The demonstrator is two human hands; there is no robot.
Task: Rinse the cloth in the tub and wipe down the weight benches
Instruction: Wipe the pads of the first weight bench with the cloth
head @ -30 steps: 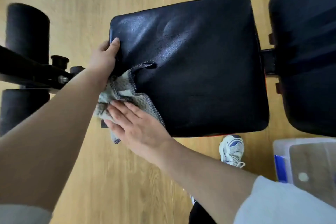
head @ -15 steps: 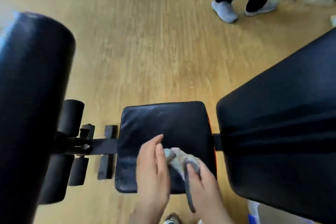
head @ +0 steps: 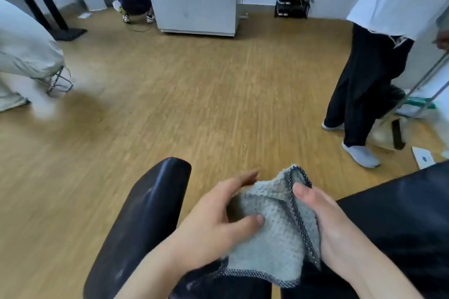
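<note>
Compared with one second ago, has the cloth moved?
Yes. From the seat pad's far end the cloth moved toward the backrest; the left hand and right hand now hold it up.

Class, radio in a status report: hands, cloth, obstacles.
Left hand, right hand both gripping grey cloth. Cloth held over bench pad. Person in black trousers standing front right.

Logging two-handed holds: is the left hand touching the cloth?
Touching. In the head view the left hand pinches the cloth, thumb on its front, fingers behind it.
</note>
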